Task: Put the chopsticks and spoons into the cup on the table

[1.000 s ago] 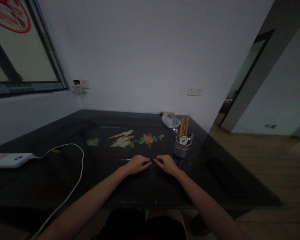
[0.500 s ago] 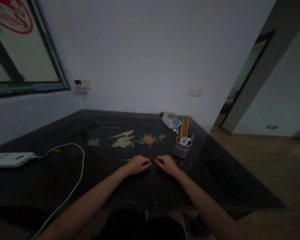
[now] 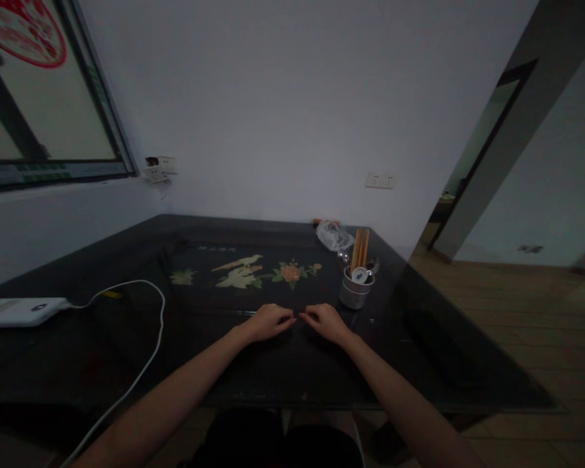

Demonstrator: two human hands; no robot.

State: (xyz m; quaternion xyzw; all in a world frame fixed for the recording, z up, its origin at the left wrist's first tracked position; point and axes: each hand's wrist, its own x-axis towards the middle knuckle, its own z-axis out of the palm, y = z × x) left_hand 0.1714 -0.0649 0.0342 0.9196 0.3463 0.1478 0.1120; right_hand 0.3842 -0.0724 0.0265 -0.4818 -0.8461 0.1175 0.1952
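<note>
My left hand [image 3: 268, 323] and my right hand [image 3: 325, 322] lie side by side on the dark table [image 3: 127, 364], just in front of its painted bird-and-flower panel [image 3: 246, 270]. Both hands have their fingers curled inward, and the fingertips almost meet in the middle. The light is too dim to show whether anything is pinched between them. A small grey cup [image 3: 355, 290] with wooden chopsticks [image 3: 359, 249] and a white spoon stands just beyond my right hand.
A white device [image 3: 17, 311] with a white cable [image 3: 149, 338] looping toward the front edge lies at the left. A clear plastic bag [image 3: 332, 234] sits at the back by the wall. The table's right edge borders a wooden floor and a doorway.
</note>
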